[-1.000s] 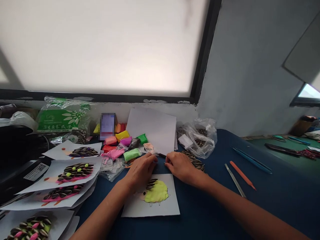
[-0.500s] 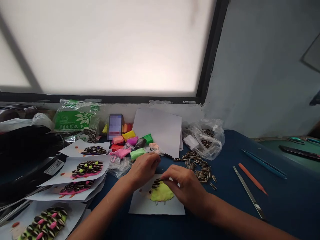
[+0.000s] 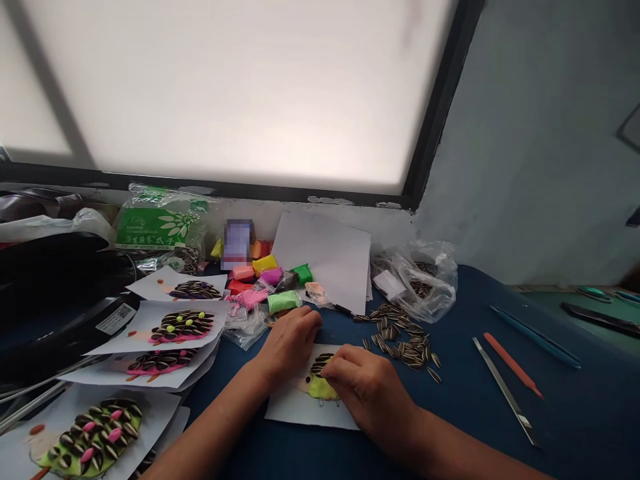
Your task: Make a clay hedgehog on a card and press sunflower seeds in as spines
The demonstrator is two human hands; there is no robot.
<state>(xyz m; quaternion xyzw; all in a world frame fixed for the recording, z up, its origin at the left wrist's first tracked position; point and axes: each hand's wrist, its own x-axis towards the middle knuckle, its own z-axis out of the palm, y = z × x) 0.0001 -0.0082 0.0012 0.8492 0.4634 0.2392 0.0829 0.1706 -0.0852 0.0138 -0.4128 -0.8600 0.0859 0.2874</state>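
A sheet of paper (image 3: pixel 300 415) lies on the blue tabletop with a hedgehog picture on it. Yellow-green clay (image 3: pixel 320 389) forms its body, and a few striped sunflower seeds (image 3: pixel 320 363) are set in the upper left part. My right hand (image 3: pixel 367 383) covers the right side of the clay, thumb and fingers pinched at the seed rows, on a sunflower seed mostly hidden by the fingertips. Over the paper's upper left edge, my left hand (image 3: pixel 293 340) is curled, its fingers together; what they hold, if anything, is hidden.
Loose sunflower seeds (image 3: pixel 405 340) are heaped beyond my right hand, near a plastic bag of seeds (image 3: pixel 425 287). Coloured clay packets (image 3: pixel 283 302) lie behind my left hand. Finished hedgehog pictures (image 3: pixel 173 400) overlap at left. A metal tool (image 3: pixel 505 390), an orange tool (image 3: pixel 513 365) and blue tweezers (image 3: pixel 537 338) lie at right.
My right hand has closed in on the clay and covers more of it, fingertips lower at the seeds. My left hand stays curled by the paper. The whole view has shifted slightly.
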